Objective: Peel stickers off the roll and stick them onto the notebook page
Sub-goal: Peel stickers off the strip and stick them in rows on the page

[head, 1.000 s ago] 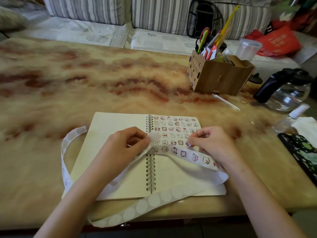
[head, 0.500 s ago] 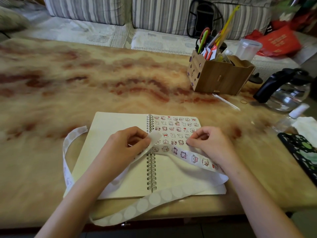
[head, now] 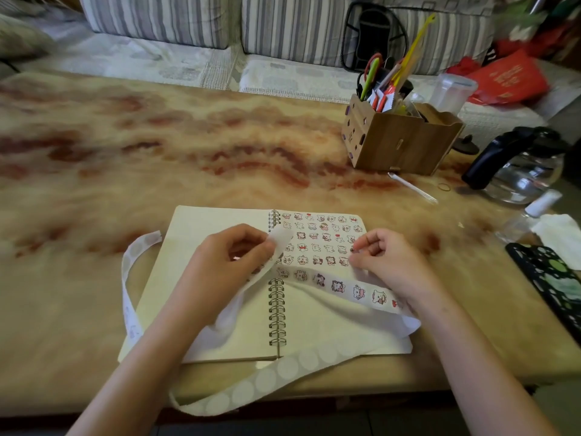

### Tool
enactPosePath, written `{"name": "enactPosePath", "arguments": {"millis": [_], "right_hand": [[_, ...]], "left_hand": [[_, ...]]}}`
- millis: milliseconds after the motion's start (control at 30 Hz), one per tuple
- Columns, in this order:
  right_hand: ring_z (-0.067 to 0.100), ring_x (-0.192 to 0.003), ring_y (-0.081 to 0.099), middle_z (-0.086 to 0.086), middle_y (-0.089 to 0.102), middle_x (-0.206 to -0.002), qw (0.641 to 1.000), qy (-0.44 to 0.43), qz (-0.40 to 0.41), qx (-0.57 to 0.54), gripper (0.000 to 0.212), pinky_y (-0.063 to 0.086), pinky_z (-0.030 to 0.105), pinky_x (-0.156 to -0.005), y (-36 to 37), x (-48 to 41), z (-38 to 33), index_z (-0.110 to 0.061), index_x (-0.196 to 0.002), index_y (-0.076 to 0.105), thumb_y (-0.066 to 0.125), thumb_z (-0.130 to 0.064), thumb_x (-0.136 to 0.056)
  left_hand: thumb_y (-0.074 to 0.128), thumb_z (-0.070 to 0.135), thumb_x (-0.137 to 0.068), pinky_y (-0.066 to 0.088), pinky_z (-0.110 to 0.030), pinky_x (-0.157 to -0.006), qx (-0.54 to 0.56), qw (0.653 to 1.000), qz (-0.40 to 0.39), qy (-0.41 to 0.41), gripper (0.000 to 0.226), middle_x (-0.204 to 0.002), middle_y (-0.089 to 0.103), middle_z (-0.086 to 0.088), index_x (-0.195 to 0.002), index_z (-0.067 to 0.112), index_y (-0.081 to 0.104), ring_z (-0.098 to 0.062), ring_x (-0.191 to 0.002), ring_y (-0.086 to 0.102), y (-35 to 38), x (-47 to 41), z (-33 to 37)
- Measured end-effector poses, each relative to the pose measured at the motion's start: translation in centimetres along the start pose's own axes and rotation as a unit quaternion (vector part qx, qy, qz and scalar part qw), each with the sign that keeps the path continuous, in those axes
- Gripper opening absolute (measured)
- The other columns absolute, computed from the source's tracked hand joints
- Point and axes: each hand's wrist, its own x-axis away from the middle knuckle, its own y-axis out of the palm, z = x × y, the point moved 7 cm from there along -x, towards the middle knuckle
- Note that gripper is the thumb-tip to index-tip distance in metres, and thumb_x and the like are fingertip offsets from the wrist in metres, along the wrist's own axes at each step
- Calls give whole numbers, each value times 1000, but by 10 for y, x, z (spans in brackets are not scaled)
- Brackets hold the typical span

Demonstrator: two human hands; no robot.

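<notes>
An open spiral notebook (head: 330, 328) lies on the table in front of me. Several small cartoon stickers fill the top of its right page. A long white sticker strip (head: 341, 286) crosses that page, with stickers still on the stretch under my right hand. The used part of the strip loops off the table's front edge and round to the left. My left hand (head: 232, 262) pinches the strip's end over the spiral binding. My right hand (head: 386, 262) hovers over the right page, thumb and forefinger pinched on a small sticker (head: 352, 250) at the row's end.
A wooden pen box (head: 399, 143) with scissors and pens stands at the back right. A glass kettle (head: 522, 171), a small spray bottle (head: 531, 215), a tissue and a black patterned case (head: 553, 278) crowd the right edge. A striped sofa runs behind the table.
My right hand has lifted slightly from the strip toward the rows of stickers on the page. My left hand and the strip have barely moved.
</notes>
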Motion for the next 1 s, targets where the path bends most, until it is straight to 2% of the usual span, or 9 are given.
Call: {"name": "enactPosePath", "arguments": {"millis": [100,200,267,367,500,667,833,1000], "right_hand": [[13,-67,55,1,64,-81,998,-49,38,-10,7,48,34,-67,-10,9,-18,-22,-80,65,69,-16,-82],[9,-71,57,-4,67,-81,979,-177,104,-15,4,47,21,-67,-20,33,-59,-21,-82,66,67,-19,-85],[5,-69,54,-9,65,-77,962,-251,103,-12,4,44,15,-64,-15,54,-84,-21,-83,65,66,-20,-86],[5,-78,53,-15,63,-78,949,-307,76,-11,4,41,15,-73,0,75,-101,-25,-81,66,68,-25,-85],[10,-79,60,-10,67,-79,953,-300,32,-29,3,48,24,-74,21,80,-101,-25,-84,69,72,-26,-82],[3,-70,63,-6,71,-76,959,-266,38,-84,5,47,12,-65,17,76,-94,-16,-85,73,74,-13,-80],[1,-70,63,-6,72,-78,960,-250,30,-125,7,47,12,-64,15,75,-91,-17,-85,73,74,-13,-79],[3,-70,64,-7,72,-76,959,-259,34,-107,5,45,11,-63,14,76,-93,-16,-83,75,73,-14,-79]], "left_hand": [[69,19,-82,45,-9,-57,37,999,16,7,4,-71,71,4,-79,20,71,-1,-61,60,0,3,11],[68,17,-83,49,-13,-57,133,991,16,-20,8,-79,73,-7,-86,12,73,-8,-65,64,4,6,15],[68,16,-82,51,-15,-59,167,985,30,-28,11,-83,73,-7,-90,10,73,-10,-69,66,7,6,16],[70,17,-81,48,-14,-56,181,982,56,-18,11,-77,73,-1,-89,10,73,-7,-67,65,11,8,19],[71,18,-80,49,-14,-57,187,980,64,-5,10,-72,72,2,-87,11,73,-7,-66,65,17,13,23],[69,20,-81,53,-18,-68,209,977,34,-24,14,-79,74,-2,-90,11,72,-10,-75,69,27,15,20],[68,21,-79,54,-21,-69,253,966,-8,-47,19,-81,73,-7,-93,8,69,-13,-73,68,32,15,19],[69,22,-76,54,-20,-69,261,964,-17,-51,28,-82,74,-8,-98,5,68,-14,-74,68,32,15,19]]}}
